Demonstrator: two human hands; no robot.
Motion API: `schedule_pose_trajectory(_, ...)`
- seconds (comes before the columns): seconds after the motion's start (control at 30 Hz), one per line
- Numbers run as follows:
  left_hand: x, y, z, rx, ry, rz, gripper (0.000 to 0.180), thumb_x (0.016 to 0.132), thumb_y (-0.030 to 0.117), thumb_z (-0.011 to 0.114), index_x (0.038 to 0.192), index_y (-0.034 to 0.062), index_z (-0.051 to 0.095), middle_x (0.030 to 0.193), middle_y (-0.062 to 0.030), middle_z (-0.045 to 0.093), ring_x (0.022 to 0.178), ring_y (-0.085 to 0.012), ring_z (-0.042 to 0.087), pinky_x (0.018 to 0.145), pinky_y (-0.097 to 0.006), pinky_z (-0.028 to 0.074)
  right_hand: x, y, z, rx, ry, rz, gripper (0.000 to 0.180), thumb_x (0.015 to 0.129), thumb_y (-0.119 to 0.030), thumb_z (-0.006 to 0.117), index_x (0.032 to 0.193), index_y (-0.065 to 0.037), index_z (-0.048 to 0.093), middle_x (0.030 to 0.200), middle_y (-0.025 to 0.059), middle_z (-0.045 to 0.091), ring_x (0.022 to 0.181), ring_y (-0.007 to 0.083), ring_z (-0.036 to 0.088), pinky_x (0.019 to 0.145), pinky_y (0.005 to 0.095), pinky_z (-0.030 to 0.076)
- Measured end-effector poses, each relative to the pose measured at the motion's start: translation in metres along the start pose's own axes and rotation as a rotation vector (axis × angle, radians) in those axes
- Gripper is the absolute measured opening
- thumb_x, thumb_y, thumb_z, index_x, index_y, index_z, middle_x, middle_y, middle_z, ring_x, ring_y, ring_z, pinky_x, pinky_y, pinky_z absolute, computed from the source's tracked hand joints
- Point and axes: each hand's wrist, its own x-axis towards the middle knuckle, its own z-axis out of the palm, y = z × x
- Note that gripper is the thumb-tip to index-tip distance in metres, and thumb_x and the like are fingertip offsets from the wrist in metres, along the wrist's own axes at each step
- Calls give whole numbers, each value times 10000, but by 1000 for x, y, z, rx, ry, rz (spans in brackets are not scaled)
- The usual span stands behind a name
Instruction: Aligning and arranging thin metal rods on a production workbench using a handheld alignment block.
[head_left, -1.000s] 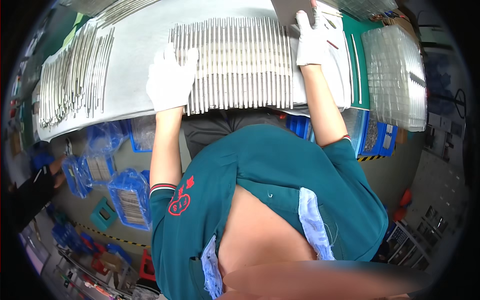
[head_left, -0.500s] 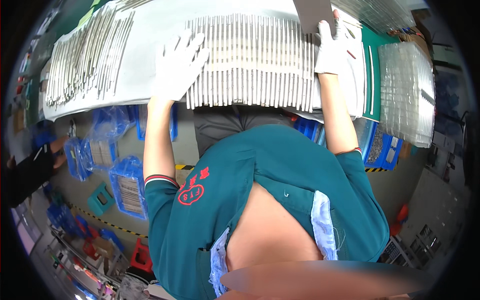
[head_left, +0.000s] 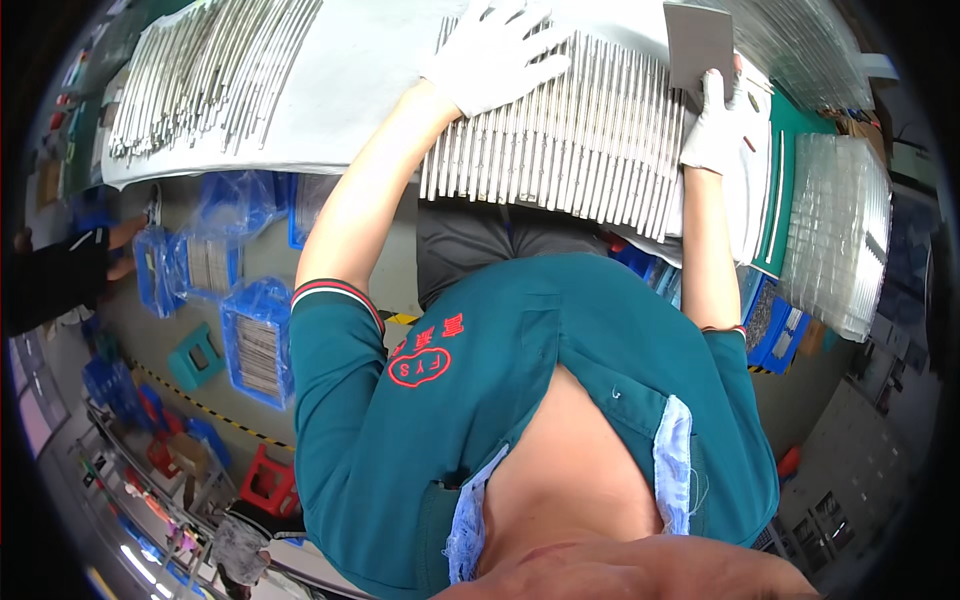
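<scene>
A tight row of slim silver metal rods (head_left: 570, 150) lies side by side on the white-covered table (head_left: 355, 90). My left hand (head_left: 495, 62), in a white glove, rests flat over the far left end of the row, fingers spread and pointing away to the right. It covers the ends of several rods. At the right of the row, my gloved right hand (head_left: 712, 135) pinches a flat grey rectangular sheet (head_left: 700, 45) between thumb and fingers. The sheet stands up beyond the rods' far right corner.
More loose rods (head_left: 215, 75) lie at the table's left. Stacked clear plastic trays (head_left: 835, 235) stand at the right. Blue crates (head_left: 255, 345) and a green stool (head_left: 195, 358) are on the floor at left. Another person's hand (head_left: 125, 232) is near the crates.
My left hand has moved right and farther away, from the row's left edge onto its far left part. My right hand still holds the grey sheet. The whole view has shifted slightly.
</scene>
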Motion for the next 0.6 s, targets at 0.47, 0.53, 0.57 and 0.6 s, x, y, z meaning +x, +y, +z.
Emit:
schedule_pose_trajectory(0.47,-19,-15,-31,-17,-278,-282,528,996,449,400,1347,84,550,1385,-205,513,1262,-361,495,1089,-470,372,6,13,-14,-169,69,-163,474,927,-264,645,1318,-5,578,1264,180,593,1148,265,574,1026,370,416)
schedule_pose_trajectory(0.53,-4,-3,-30,-13,-273,-255,515,982,446,428,1321,84,568,1340,-207,541,1226,-364,518,1060,-482,395,5,11,-13,-175,69,-157,473,927,-269,646,1314,-5,580,1264,177,595,1146,262,577,1021,366,421)
schedule_pose_trajectory(0.57,-5,0,-22,-43,-182,-239,491,968,435,461,1288,83,583,1302,-193,563,1203,-356,526,1044,-479,407,5,9,-13,-179,72,-150,473,927,-274,647,1311,-5,581,1263,174,597,1143,259,580,1015,362,426)
schedule_pose_trajectory(0.6,-1,3,-19,-80,-184,-209,479,965,429,470,1278,86,587,1294,-183,568,1198,-352,528,1042,-478,408,4,10,-13,-196,82,-159,467,929,-271,641,1304,1,581,1262,169,598,1144,255,580,1007,357,432)
